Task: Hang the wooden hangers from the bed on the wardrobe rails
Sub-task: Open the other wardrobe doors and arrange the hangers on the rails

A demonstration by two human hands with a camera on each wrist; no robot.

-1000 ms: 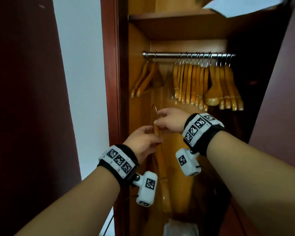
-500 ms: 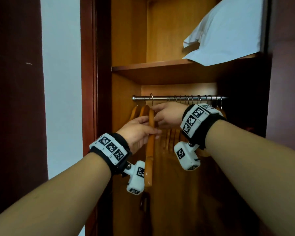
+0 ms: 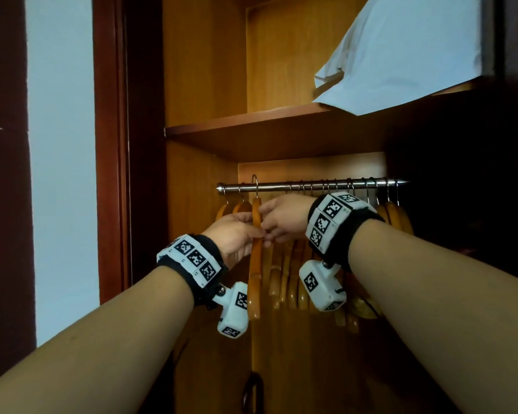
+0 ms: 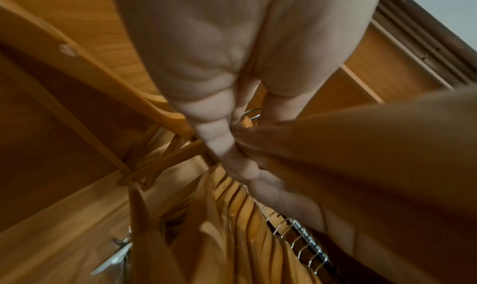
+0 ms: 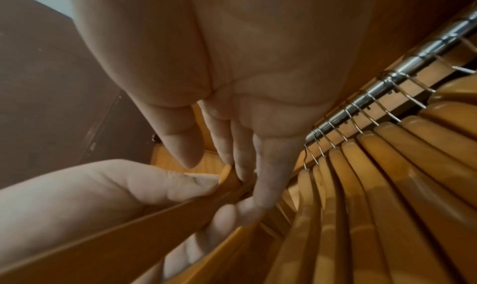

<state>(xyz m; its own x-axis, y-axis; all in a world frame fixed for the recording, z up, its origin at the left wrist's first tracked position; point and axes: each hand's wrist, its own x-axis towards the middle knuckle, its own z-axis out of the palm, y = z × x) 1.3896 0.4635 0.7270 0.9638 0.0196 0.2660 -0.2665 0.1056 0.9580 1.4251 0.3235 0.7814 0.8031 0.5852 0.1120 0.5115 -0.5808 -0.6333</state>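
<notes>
A wooden hanger (image 3: 256,258) hangs edge-on at the left part of the metal rail (image 3: 281,186). Its wire hook (image 3: 254,180) arches over the rail, with its top a little above the bar. My left hand (image 3: 237,234) grips the hanger's arm just below the neck, thumb on top and fingers wrapped under it (image 5: 224,213). My right hand (image 3: 277,216) lays fairly straight fingers (image 5: 242,162) against the right side of the neck, and its thumb (image 5: 180,141) stands clear of the wood. The hanger's arm (image 4: 361,166) fills the right of the left wrist view.
Two hangers (image 3: 237,207) hang left of the held one. Several more (image 3: 296,273) crowd the rail to its right, up to the dark right wall. A shelf (image 3: 266,130) runs close above the rail, carrying a white pillow (image 3: 401,55). The wardrobe's side panel (image 3: 192,204) is near on the left.
Both hands have lifted the hanger from waist height up to the rail, and its hook now arches over the bar. My view has tilted upward.
</notes>
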